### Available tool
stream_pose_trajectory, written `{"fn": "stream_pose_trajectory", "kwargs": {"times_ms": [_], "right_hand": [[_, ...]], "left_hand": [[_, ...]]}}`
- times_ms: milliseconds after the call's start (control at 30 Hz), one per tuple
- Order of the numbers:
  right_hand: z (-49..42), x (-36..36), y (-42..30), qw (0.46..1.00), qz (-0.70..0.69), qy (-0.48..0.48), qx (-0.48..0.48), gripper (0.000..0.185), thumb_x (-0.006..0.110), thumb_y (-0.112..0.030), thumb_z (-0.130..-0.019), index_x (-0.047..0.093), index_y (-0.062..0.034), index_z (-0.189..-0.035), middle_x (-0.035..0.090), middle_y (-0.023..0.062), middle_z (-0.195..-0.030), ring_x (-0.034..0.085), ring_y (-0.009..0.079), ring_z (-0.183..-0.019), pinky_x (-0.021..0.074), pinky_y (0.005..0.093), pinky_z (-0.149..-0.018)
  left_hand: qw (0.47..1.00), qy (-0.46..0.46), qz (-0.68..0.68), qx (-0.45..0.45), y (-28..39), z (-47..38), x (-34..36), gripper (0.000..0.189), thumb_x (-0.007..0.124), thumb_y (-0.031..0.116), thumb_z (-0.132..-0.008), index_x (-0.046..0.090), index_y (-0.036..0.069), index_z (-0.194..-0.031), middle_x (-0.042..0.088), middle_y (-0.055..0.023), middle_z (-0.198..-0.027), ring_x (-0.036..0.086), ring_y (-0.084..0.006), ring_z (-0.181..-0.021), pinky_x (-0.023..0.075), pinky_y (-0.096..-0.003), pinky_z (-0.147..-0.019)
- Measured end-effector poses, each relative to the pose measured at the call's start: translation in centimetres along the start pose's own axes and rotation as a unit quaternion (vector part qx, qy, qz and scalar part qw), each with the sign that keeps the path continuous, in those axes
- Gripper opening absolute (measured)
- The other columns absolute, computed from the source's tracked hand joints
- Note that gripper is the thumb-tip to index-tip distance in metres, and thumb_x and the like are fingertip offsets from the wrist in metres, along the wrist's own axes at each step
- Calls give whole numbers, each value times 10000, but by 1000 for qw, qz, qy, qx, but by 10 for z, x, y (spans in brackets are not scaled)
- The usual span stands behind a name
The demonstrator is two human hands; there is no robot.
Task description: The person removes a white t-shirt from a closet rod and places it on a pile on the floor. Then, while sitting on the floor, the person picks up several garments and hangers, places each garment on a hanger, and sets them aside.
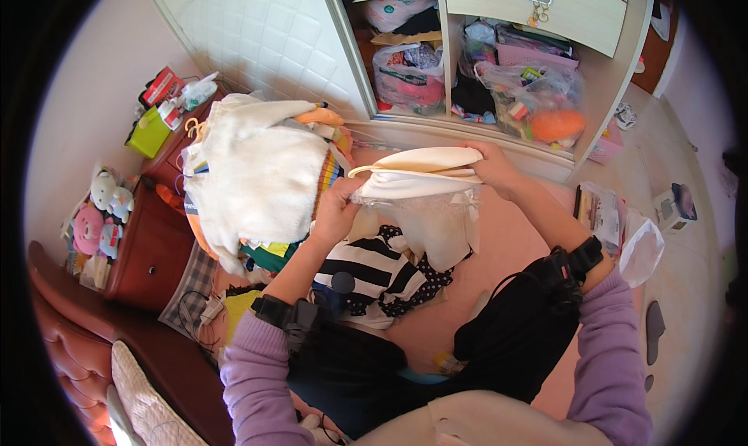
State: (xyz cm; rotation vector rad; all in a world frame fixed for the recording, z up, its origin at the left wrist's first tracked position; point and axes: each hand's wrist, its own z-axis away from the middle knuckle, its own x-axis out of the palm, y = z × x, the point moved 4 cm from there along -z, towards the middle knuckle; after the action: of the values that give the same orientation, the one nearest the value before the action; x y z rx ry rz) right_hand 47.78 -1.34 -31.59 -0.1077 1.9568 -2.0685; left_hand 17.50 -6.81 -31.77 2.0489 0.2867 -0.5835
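Observation:
A white garment with a lace trim and a small bow is stretched between my two hands, above the bed. My left hand grips its left end, where the hook of a pale yellow hanger sticks out. My right hand pinches the opposite edge. Beneath it lies a black-and-white striped garment, together with a black polka-dot garment. Left of my left hand rises a heap of clothes topped by a fluffy white sweater. The hanger's body is hidden in the fabric.
An open wardrobe with stuffed plastic bags stands beyond the pink bedspread. Red-brown nightstands with plush toys and a green box line the left side. A white plastic bag is at right.

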Motion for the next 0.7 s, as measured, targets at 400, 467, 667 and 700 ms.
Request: {"fn": "stream_pose_trajectory", "kwargs": {"times_ms": [400,467,667,700], "right_hand": [[2,6,17,984,-70,-135,91,362,515,-44,-897,558,-36,-1256,602,91,-1178,599,184,-1068,523,349,-911],[0,7,15,987,-101,-107,69,348,510,-1,-893,552,-41,-1236,594,86,-1173,603,188,-1062,528,353,-904],[-4,9,-6,944,-320,-70,-36,339,499,84,-878,518,-58,-1185,584,70,-1126,617,180,-1021,543,345,-866],[-5,8,-9,939,-331,-71,-53,339,489,82,-881,516,-61,-1186,586,69,-1123,619,178,-1015,544,343,-862]], "left_hand": [[987,64,-143,15,20,-5,-15,388,588,-128,-747,675,53,-1079,679,-150,-980,629,-291,-950,486,-324,-859],[990,72,-121,-3,18,-4,-17,378,579,-135,-756,675,44,-1075,688,-128,-977,642,-240,-936,489,-301,-847],[975,84,182,-93,-2,-4,-8,340,560,-135,-794,670,-10,-1090,682,-21,-1022,597,-89,-945,476,-238,-842],[974,83,186,-96,-3,-4,-7,344,563,-133,-794,671,-10,-1097,679,-21,-1033,598,-90,-945,475,-239,-843]]}}
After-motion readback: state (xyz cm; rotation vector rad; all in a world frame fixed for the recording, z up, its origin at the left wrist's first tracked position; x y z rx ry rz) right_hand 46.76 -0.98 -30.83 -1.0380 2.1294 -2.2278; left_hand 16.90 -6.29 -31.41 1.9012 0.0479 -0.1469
